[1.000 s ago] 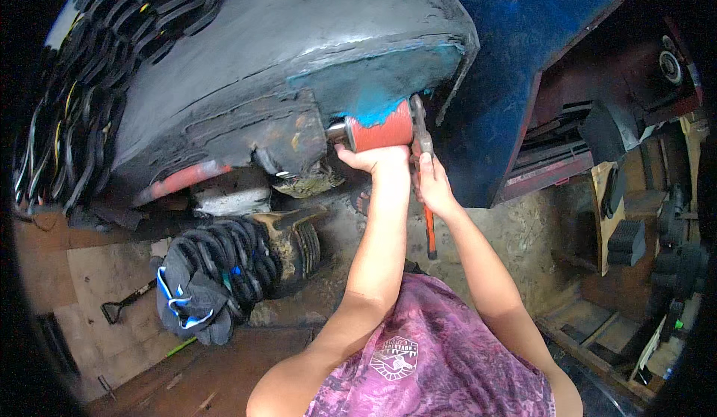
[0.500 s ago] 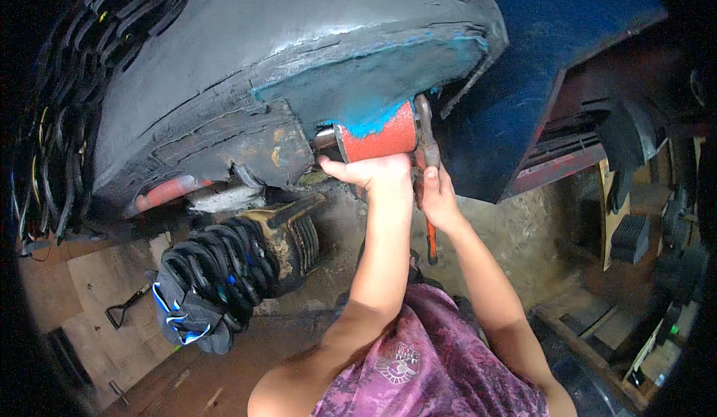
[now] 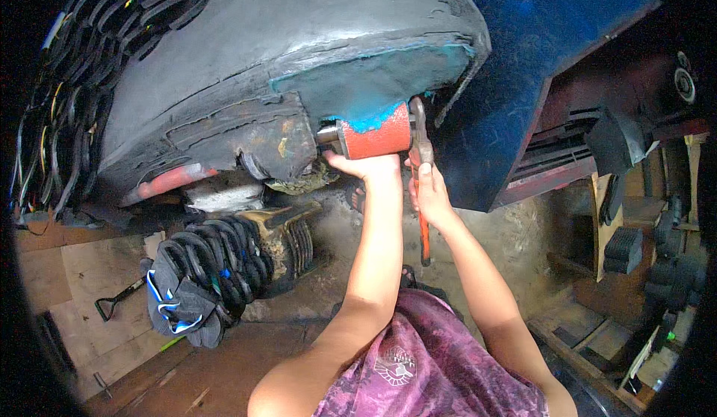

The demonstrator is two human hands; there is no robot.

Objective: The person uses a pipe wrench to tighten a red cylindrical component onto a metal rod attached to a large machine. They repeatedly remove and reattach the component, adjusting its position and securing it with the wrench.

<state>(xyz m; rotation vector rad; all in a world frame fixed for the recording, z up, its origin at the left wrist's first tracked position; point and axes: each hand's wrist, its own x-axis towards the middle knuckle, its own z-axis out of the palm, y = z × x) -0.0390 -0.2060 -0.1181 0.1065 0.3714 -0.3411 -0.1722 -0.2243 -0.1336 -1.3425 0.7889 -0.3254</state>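
A red, rough-surfaced roller (image 3: 376, 139), its upper edge coated with bright blue dust, sits on a metal shaft (image 3: 327, 134) below a dusty grey housing. My left hand (image 3: 367, 164) cups the roller from underneath, thumb out to the left; its fingers are hidden behind it. Along the roller's right end stands a wrench (image 3: 420, 148) with a grey metal head and an orange handle. My right hand (image 3: 429, 194) is closed round this wrench below its head, with the handle hanging down beneath.
The big grey hood (image 3: 299, 21) overhangs both hands. To its right stands a dark blue metal panel (image 3: 500, 96). Black curved pieces hang at the far left. A row of stacked black pieces (image 3: 216, 260) is at lower left, near a black-handled tool (image 3: 116, 300). Wooden shelving (image 3: 597, 342) is at right.
The view has shifted slightly, so the machine sits a little further left. Both hands keep their places on the roller and the wrench, with the right hand slightly lower.
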